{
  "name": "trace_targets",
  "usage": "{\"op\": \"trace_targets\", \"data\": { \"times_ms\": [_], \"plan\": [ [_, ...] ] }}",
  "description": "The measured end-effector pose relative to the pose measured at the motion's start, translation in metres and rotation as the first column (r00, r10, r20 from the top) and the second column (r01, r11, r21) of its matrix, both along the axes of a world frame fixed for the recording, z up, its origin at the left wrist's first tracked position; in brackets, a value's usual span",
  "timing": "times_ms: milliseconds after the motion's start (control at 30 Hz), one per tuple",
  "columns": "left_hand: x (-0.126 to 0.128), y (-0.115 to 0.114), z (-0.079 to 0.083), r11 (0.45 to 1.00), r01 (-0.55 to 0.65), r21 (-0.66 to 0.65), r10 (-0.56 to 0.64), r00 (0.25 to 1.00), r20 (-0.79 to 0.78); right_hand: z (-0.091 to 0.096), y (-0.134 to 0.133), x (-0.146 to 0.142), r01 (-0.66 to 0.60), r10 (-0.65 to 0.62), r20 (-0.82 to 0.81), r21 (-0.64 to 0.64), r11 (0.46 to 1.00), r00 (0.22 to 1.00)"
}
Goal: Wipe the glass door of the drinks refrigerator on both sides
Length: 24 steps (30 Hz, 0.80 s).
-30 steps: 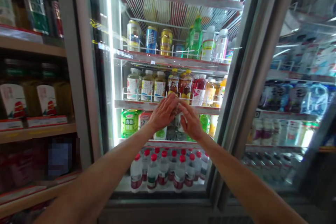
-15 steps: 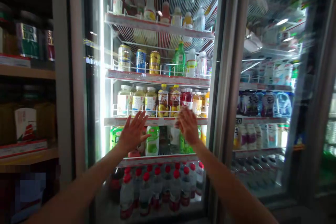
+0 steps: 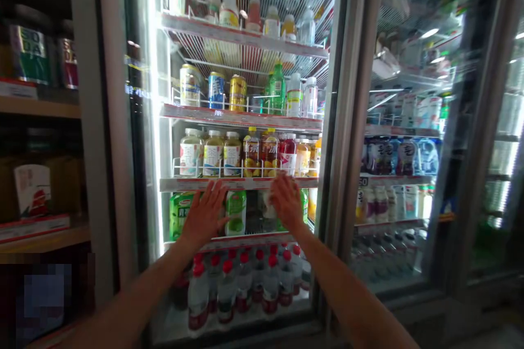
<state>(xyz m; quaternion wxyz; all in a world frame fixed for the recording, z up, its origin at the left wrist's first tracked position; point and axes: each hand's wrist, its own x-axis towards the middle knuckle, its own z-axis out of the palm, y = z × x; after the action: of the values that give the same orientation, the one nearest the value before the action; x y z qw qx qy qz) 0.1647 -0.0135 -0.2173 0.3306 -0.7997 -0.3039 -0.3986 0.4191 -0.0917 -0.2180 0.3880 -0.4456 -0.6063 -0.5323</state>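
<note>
Fingers (image 3: pixel 213 196) outspread and released, hovering with left hand (image 3: pixel 202 218) near green container (image 3: pixel 236 211) on lower fridge shelf (image 3: pixel 254 239); hovering likewise with right hand (image 3: pixel 290 206), blurred fingers apparently loose too.

A green-and-white drink (image 3: pixel 236 214) stands upright at seven o'clock; at eight, partly hidden, what looks like a green pack (image 3: pixel 177 216).

There's a dark gap just right of the green-and-white container (image 3: pixel 236 212). Thick silver metal post (image 3: pixel 352 120) blocks things further right, though.
</note>
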Motion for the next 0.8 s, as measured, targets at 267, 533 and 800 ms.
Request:
{"op": "trace_targets", "data": {
  "times_ms": [267, 533, 800],
  "plan": [
    [0.003, -0.003, -0.011, 0.999, -0.025, -0.042, 0.026, 1.000, 0.012, -0.019, 0.019, -0.037, 0.043, -0.014, -0.266, 0.103, 0.994, 0.964],
    [0.003, -0.004, -0.014, 0.997, -0.036, -0.064, 0.037, 0.999, 0.017, -0.013, -0.003, 0.020, 0.032, 0.007, -0.256, 0.146, 0.989, 0.967],
    [0.004, -0.007, -0.013, 0.996, -0.038, -0.078, 0.040, 0.999, 0.027, -0.028, 0.015, -0.050, -0.059, 0.065, 0.034, -0.147, 0.987, 0.997]
  ]
}}
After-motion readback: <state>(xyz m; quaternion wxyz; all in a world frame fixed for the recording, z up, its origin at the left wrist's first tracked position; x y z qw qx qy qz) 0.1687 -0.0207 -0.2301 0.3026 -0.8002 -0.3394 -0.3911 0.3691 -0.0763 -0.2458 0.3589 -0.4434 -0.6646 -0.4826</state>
